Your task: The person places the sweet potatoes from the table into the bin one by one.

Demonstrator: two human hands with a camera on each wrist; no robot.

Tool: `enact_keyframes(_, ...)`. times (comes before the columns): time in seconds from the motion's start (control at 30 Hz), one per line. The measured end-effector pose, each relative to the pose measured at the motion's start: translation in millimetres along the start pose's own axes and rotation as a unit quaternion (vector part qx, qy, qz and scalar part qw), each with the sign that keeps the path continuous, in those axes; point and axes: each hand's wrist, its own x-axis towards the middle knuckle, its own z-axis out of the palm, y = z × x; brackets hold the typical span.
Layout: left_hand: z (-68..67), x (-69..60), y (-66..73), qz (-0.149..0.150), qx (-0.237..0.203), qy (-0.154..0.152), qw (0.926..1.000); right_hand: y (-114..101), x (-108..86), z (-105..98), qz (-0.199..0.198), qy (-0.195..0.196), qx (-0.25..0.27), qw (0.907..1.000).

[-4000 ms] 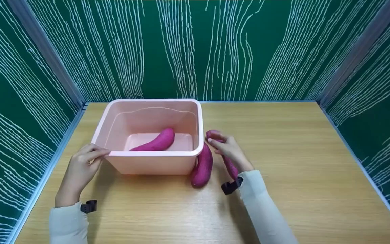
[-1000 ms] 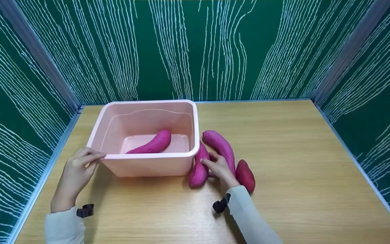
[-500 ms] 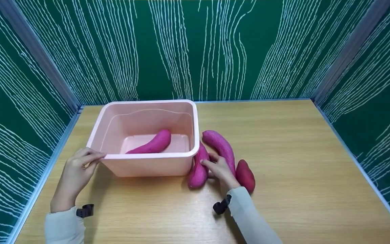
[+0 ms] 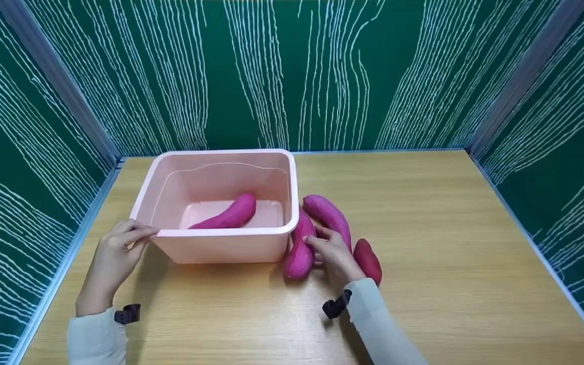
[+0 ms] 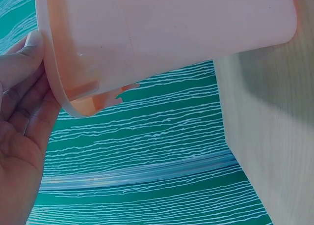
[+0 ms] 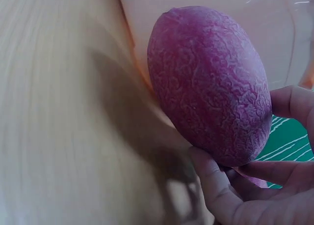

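Note:
My left hand (image 4: 114, 266) pinches the near left corner of a pink plastic bin (image 4: 231, 247); the left wrist view shows its thumb on the bin's rim (image 5: 45, 53). To the right of the bin, my right hand (image 4: 333, 252) grips a long curved purple vegetable (image 4: 299, 261), with the thumb on one side and fingers on the other. In the right wrist view this purple vegetable (image 6: 208, 82) has finely wrinkled skin and a rounded end. Whether it is an eggplant or a sweet potato I cannot tell. Inside the bin lies a similar magenta vegetable (image 4: 231, 213).
Just beyond my right hand lies another curved purple vegetable (image 4: 327, 210), its near end partly covered. A shorter dark red one (image 4: 368, 259) rests beside my right wrist. Green walls (image 4: 332, 76) with white wavy lines enclose the wooden tabletop (image 4: 449, 253).
Since the oldest frame, my right hand has left the farther purple vegetable and taken hold of the one beside the bin. Over the last half second that one shifts slightly right. My left hand stays put.

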Motion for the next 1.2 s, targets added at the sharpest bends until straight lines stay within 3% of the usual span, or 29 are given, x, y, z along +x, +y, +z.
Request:
enact_keyframes(0.43, -0.7, -0.3, 1.8, -0.018, -0.008, -0.009, 0.9998, -16, -3.3, -13, -0.003, -0.01, -0.064, 0.9979)
enact_keyframes(1.2, -1.7, -1.1, 4.1, -0.056, -0.001, -0.031, 0.998, -44, -7.6, -32, -0.009, -0.021, -0.073, 0.9971)
